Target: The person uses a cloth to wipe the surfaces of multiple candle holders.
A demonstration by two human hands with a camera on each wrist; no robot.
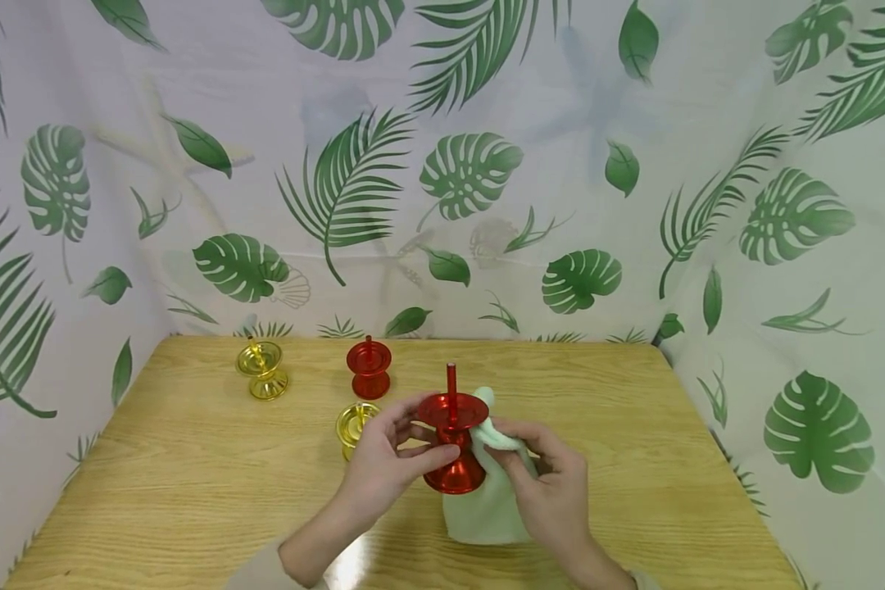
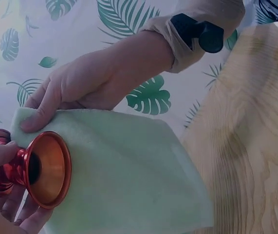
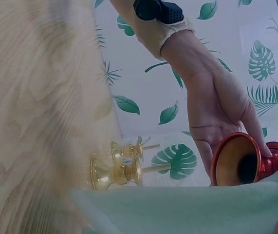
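Observation:
My left hand (image 1: 383, 459) grips a shiny red candle holder (image 1: 457, 477) by its narrow waist, with the thin spike on its dish pointing up. In the left wrist view, the hollow underside of the candle holder (image 2: 53, 170) faces the camera. My right hand (image 1: 556, 487) pinches a pale green cloth (image 1: 483, 512) between thumb and fingers. A bunched fold of it lies against the edge of the red dish, and the rest hangs down behind the base. The right wrist view has the cloth (image 3: 177, 207) stretched across its lower part, partly covering the red candle holder.
On the wooden table (image 1: 192, 475) stand a second red candle holder (image 1: 371, 383) and a gold one (image 1: 267, 383) towards the back. Another gold candle holder (image 1: 350, 426) is partly hidden behind my left hand. A leaf-patterned curtain (image 1: 487, 287) encloses the table at the back and sides.

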